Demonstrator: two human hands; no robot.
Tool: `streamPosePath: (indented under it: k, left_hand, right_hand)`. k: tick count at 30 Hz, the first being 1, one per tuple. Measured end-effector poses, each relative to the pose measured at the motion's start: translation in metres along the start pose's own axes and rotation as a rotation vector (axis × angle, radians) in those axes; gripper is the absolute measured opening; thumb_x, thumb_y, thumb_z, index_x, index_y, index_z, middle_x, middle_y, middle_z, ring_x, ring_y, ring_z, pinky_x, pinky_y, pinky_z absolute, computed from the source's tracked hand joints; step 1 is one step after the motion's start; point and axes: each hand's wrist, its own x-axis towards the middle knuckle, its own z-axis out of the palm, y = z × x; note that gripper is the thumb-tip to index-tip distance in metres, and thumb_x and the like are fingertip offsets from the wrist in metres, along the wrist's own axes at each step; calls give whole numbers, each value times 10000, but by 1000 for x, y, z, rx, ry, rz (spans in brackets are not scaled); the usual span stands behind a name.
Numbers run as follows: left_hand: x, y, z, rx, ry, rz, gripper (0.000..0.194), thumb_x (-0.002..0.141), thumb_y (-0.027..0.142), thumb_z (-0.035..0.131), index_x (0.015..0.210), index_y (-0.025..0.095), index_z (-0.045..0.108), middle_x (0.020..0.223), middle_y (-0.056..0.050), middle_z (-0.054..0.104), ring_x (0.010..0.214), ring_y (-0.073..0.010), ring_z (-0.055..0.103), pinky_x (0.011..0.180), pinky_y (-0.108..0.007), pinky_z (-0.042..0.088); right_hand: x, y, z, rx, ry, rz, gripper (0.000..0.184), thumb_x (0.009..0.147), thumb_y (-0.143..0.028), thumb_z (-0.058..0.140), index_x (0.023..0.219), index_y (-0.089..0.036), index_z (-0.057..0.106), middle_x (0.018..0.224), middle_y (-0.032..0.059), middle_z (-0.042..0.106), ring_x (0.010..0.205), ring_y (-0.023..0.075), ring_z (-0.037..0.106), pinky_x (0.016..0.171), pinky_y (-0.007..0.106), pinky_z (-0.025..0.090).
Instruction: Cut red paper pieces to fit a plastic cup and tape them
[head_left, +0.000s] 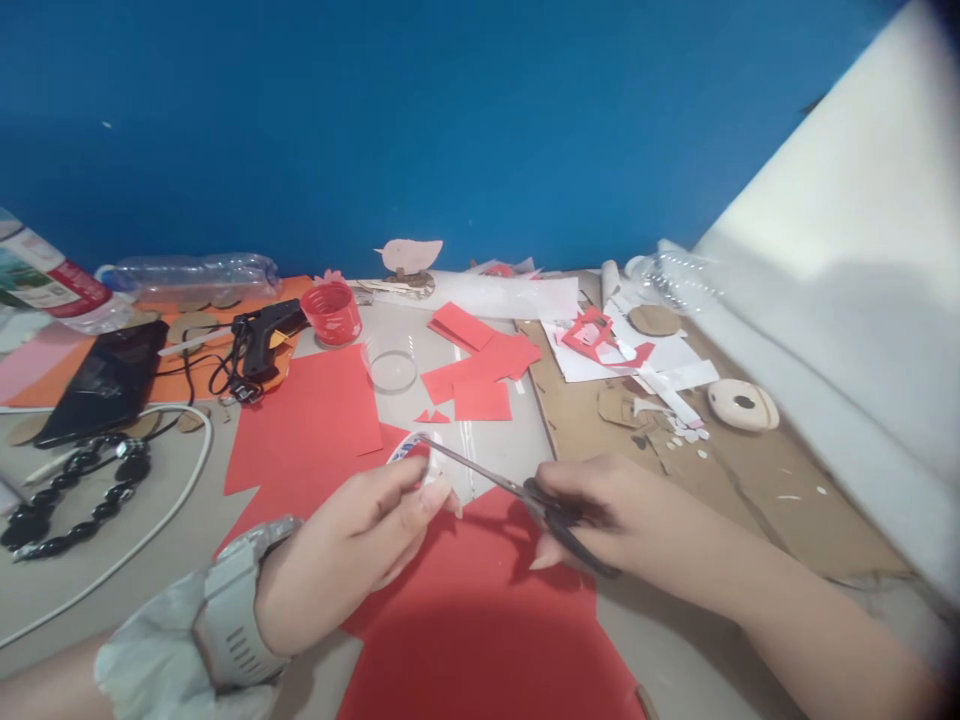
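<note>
In the lower middle, my left hand (375, 525) pinches a small white piece with blue print (409, 447), most of it hidden by the fingers; I cannot make out its material. My right hand (592, 510) is closed around the black handles of a pair of scissors (480, 466). The blades point left, their tips touching or just over the white piece beside my left fingertips. Beneath both hands lie sheets of red paper (480, 620). Just beyond stand a clear plastic ring-like cup (393, 370) and small red paper scraps (433, 416).
To the left are a black glue gun (264, 338), a red cup (331, 312), a phone (105, 382), a black bead bracelet (86, 515) and a white cable (196, 470). Cardboard (720, 500) at right bears paper scraps and a white oval object (742, 404). A blue wall (480, 130) rises behind.
</note>
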Motion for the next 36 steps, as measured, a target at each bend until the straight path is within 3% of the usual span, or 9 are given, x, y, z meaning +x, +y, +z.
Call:
streamPosePath:
  k: [7,11,14,17,19,24,29,36]
  left_hand:
    - [3,11,-4,283,-5,55,343,913,408,338,680,184,453,595,46,427,537,-86,391,496,-205,322]
    - [1,12,-5,475,-16,136,345,917,383,304,647,189,396,571,55,368,520,-95,351,495,-237,274]
    - [2,4,-5,535,-10,179,341,917,368,289,630,195,349,569,56,333,518,-100,331,499,-247,254]
    - [5,-4,-2,524,4,235,328,917,360,278,647,196,364,586,48,355,532,-108,348,516,-246,274]
    - [5,-6,1,486,17,262,325,921,360,269,688,191,419,606,36,401,556,-117,389,546,-248,308]
    - [2,-6,7,324,19,228,328,931,353,248,801,199,506,605,27,432,555,-127,426,549,-237,350]
    - [0,-3,5,241,-39,241,263,929,367,262,936,210,473,591,43,403,519,-124,393,506,-230,350]
    - [-1,-2,2,281,-71,265,271,919,360,238,908,213,466,745,-6,514,674,-165,488,667,-307,394]
  right_hand:
    - [0,2,3,109,87,15,156,828,-207,448,673,-199,453,712,-8,646,654,149,587,566,234,394]
    - [3,10,12,72,317,23,131,831,-328,489,791,-206,518,710,-4,606,667,172,600,573,254,430]
    - [7,22,14,7,554,66,216,843,-379,484,1013,-257,537,889,13,649,804,195,620,656,285,457]
    - [8,34,7,-93,722,145,306,838,-399,493,1127,-302,516,1071,29,629,944,230,601,703,320,460]
    - [7,39,-2,-151,775,180,308,840,-401,487,1123,-287,529,1084,49,625,948,250,597,695,341,457]
    - [3,51,-21,-189,753,202,304,855,-391,456,1110,-252,546,994,57,665,871,245,623,671,337,454]
    - [13,59,-35,-441,704,214,311,861,-326,432,1123,-198,542,1039,86,634,853,226,616,612,292,438]
    - [41,56,-66,-576,577,180,225,792,-219,518,972,-165,642,939,98,630,779,214,611,627,288,428]
